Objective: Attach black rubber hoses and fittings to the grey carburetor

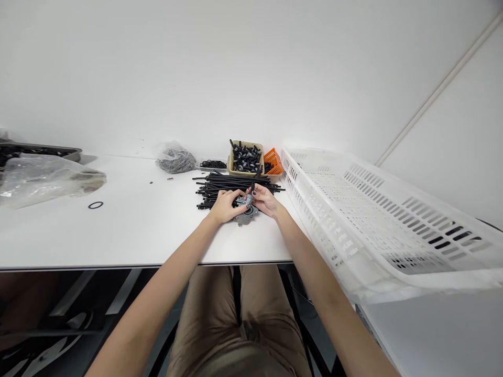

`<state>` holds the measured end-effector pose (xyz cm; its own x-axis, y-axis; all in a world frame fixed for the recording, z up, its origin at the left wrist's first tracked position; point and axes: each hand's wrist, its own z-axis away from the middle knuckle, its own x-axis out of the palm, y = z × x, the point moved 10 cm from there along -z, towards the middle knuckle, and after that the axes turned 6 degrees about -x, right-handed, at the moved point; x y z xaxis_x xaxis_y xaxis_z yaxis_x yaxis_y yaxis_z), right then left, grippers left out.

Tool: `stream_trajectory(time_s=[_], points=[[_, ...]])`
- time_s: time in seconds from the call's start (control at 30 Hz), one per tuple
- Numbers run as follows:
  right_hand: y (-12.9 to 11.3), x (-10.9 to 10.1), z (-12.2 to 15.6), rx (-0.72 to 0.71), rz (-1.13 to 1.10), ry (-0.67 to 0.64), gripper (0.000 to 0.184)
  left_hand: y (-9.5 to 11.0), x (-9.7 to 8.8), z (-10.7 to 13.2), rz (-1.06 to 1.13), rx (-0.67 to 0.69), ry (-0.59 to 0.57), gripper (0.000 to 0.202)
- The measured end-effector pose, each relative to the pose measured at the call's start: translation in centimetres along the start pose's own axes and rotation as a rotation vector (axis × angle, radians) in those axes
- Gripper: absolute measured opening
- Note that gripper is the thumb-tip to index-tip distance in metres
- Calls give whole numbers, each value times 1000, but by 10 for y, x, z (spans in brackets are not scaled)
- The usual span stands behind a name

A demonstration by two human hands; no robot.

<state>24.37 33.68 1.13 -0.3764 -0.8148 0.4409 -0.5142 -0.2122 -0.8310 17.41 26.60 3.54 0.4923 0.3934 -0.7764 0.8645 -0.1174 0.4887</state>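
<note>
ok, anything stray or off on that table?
Slightly: a black ring lies alone on the white table, well left of the left hand, and two small bits lie loose near the bag of dark parts. They look stray because most other parts are grouped or in containers. I see no damage.

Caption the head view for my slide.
Left hand and right hand at a grey part, black tubes behind it, a white crate to the right.

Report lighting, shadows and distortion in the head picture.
Head view: soft, fairly even light, faint shadow by the grey tray; head view: wide-angle stretch seems to enlarge the white crate; head view: the held metal part is too small for fine detail.
</note>
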Motion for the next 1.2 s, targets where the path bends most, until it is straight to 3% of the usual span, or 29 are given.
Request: stream_trajectory(time_s=[0.17,0.4,0.8,1.2], points=[[-2,3,-1,-16,26,-57,27,1,0,0,-15,3,2,28],[-3,1,0,0,76,15,26,0,0,-1,-12,-6,3,29],[-4,4,1,-2,82,7,22,0,1,-2,3,11,-2,30],[-1,3,0,17,33,48,30,0,0,-1,4,-1,4,31]])
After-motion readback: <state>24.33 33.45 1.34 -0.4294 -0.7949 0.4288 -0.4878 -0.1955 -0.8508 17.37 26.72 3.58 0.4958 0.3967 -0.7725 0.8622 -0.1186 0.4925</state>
